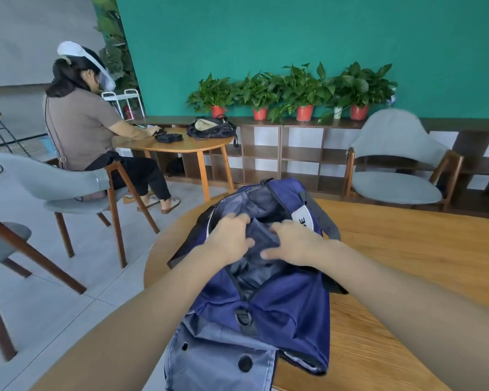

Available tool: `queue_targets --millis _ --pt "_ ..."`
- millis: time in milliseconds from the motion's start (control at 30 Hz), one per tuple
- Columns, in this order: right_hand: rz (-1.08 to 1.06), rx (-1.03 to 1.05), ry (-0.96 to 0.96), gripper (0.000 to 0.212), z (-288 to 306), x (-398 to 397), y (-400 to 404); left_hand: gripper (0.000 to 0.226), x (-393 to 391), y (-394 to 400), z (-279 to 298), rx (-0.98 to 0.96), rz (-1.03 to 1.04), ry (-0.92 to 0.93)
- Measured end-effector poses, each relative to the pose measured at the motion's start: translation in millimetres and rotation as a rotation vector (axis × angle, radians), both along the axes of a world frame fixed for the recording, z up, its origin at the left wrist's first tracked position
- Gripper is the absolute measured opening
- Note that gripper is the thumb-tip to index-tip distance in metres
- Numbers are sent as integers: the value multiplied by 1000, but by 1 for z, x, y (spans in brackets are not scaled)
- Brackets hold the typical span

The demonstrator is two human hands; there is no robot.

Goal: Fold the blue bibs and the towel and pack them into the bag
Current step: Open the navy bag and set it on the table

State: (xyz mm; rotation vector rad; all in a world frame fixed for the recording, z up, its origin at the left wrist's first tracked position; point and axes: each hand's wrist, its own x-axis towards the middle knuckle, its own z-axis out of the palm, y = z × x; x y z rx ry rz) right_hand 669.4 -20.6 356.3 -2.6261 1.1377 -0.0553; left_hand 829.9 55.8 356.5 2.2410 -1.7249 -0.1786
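**Both hands at the mouth of the navy bag**

Nearest the camera, a pale blue-grey fabric panel with black snap studs hangs over the near edge of the round wooden bench, lying against the end of the navy blue nylon duffel bag. The bag lies lengthwise on the bench, its zipped top gaping open toward the far end.

Both bare forearms reach in from below. The left hand rests at the left rim of the opening, fingers fairly straight and spread, pointing right. The right hand sits at the right rim, fingers extended leftward and only loosely bent. Both hands lie flat on a dark blue folded cloth that sits inside the opening, between them; motion blur hides whether any finger pinches it. The hands are close but apart.

Beyond, a seated person in a brown top works at another wooden table, and potted green plants line a low shelf.
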Motion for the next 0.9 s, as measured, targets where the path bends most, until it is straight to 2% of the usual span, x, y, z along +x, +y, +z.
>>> queue_targets --millis 67,133,200,300,433,600,667,800,900 --pt "-90 2 165 91 -8 -16 -9 72 8 4 -10 239 98 -148" --pt "-166 -6 227 102 -10 -31 -19 85 18 11 -11 360 183 -306" --pt "-201 15 205 105 -8 -38 -25 95 24 13 -10 395 220 -418" --pt "-185 -21 129 105 -8 -35 -24 97 23 12 -2 400 218 -501" --pt "-133 52 -72 97 -10 -34 -17 78 15 16 10 292 174 -391" --pt "-45 38 -283 65 -2 -56 -5 45 0 27 27 107 139 -309" --pt "-40 0 -309 61 6 -69 2 42 -12 32 40 69 131 -315" --pt "-73 2 -315 66 24 -105 15 53 -48 41 67 -13 77 -264" --pt "-114 9 -330 66 36 -142 25 53 -85 43 79 -56 21 -248"
